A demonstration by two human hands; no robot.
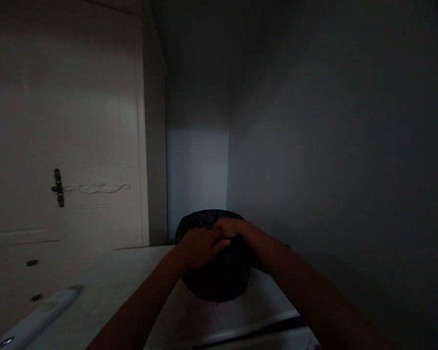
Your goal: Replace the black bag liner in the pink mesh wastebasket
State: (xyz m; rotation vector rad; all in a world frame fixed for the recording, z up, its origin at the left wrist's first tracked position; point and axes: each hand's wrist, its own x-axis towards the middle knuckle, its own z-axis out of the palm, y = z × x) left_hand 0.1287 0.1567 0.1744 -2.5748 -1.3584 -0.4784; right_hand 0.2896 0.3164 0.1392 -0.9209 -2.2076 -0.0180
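Head view: lighting is dim and detail in the dark areas is limited. A black rounded object (219, 284), crinkled along its top, stands on a white surface (138, 272) near the corner of the room. The left hand (200, 245) lies against the near upper part of the object, its fingers pointing inward and the thumb stretched out to the right. The right hand (230, 227) lies over the top, its fingers bent and meeting those of the left. Both hands are partly curled and in contact with the object; whether either has a firm grip on it cannot be determined. At lower left, a long white item (40, 316) with a shiny oval detail lies at a slant. Beyond is a pale cabinet (102, 112) bearing a dark handle (58, 187), a raised scroll ornament (98, 188) and two dark knobs below. A plain wall (332, 155) occupies the right side.
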